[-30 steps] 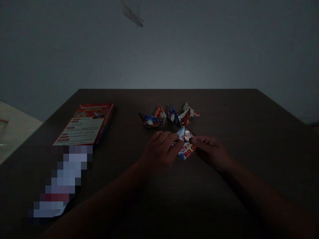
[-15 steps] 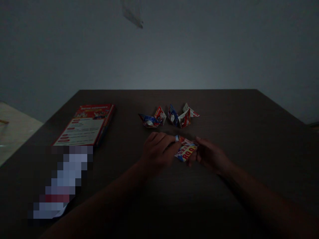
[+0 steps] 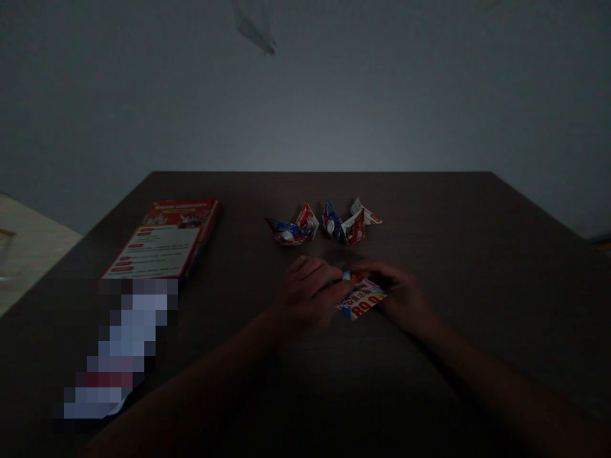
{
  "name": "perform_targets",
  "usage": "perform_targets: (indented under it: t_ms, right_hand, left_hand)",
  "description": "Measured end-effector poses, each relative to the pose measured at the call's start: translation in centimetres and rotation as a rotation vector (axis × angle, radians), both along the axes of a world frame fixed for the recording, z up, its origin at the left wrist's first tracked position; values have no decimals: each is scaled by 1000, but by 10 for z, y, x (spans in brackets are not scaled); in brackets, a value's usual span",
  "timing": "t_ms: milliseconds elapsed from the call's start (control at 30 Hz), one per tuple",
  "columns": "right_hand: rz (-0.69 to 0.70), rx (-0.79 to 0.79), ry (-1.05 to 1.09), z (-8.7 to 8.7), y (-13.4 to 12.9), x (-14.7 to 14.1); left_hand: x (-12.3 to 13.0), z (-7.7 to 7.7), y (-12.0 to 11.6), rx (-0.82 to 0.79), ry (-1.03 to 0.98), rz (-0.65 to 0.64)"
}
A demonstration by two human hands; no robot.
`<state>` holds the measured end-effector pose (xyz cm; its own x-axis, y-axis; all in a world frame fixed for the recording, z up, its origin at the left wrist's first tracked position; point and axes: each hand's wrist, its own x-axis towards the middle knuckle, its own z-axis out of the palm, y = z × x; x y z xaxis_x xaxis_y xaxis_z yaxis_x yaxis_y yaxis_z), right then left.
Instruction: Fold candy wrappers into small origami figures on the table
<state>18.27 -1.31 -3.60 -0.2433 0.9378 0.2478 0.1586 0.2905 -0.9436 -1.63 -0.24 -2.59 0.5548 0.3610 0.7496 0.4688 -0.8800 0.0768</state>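
Between my hands is a small folded paper (image 3: pixel 363 301), printed in yellow, red and blue with large red digits. My left hand (image 3: pixel 312 294) grips its left side, fingers bent over the upper edge. On the right, my right hand (image 3: pixel 398 292) holds the far edge and right side, its fingers partly hidden behind the paper. Just beyond my hands stand two folded paper figures with pointed flaps: a blue and red one (image 3: pixel 292 230) at left, and a blue, red and white one (image 3: pixel 351 222) at right.
A stack of red and white printed leaflets (image 3: pixel 162 238) lies on the left of the dark table (image 3: pixel 429 203). Nearer me is a pixelated pale object (image 3: pixel 119 346). A pale wall (image 3: pixel 382 83) rises behind the table, with a clear plastic piece (image 3: pixel 255 25) hanging on it.
The folded paper has shifted slightly nearer me and turned a little. My right hand has moved its fingers up over the far edge of the paper. The two figures have stayed put.
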Motion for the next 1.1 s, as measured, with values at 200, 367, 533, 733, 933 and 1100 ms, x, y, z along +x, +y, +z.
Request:
perform_targets:
  t_ms: [200,367,533,733,933,1100]
  right_hand:
    - [-24,143,-97,3,3,3]
    - [-30,197,-156,8,2,8]
    - [-38,223,-171,8,0,10]
    - [-76,240,-156,11,-3,9]
    - [-124,231,-142,7,-4,7]
    - [-178,91,-81,5,-3,4]
  left_hand:
    - [-3,-5,3,-67,-45,-67]
    - [-5,-6,5,-101,-67,-64]
    - [-4,-5,6,-104,-106,-39]
    - [-3,-3,7,-186,-110,18]
    - [3,-4,3,-437,-203,12]
    - [7,-3,-4,-803,-310,59]
